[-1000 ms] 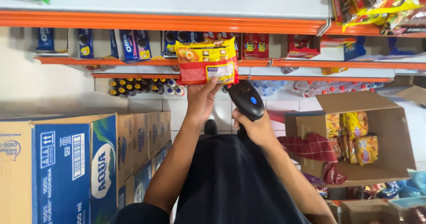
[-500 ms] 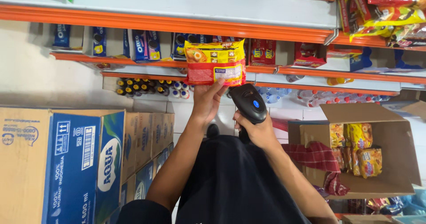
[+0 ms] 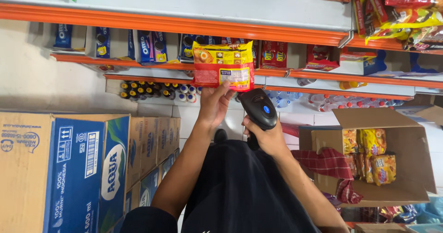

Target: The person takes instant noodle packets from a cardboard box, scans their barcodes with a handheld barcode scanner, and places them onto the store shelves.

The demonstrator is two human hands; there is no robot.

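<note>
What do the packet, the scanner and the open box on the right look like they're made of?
The packet in the left hand looks like thin glossy plastic film: printed, crinkled, with sealed edges. The scanner in the right hand seems hard black plastic, smooth with a slight sheen. The open box looks like plain brown cardboard, matte, with folded flaps.

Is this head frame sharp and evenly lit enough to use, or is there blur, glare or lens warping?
Head view: evenly lit, no hard shadows; the red-and-yellow packet in the left hand and the black scanner in the right hand look sharp; slight glare on the glossy snack bags top right; the orange shelf edges tilt and bend slightly, a wide-angle effect.
</note>
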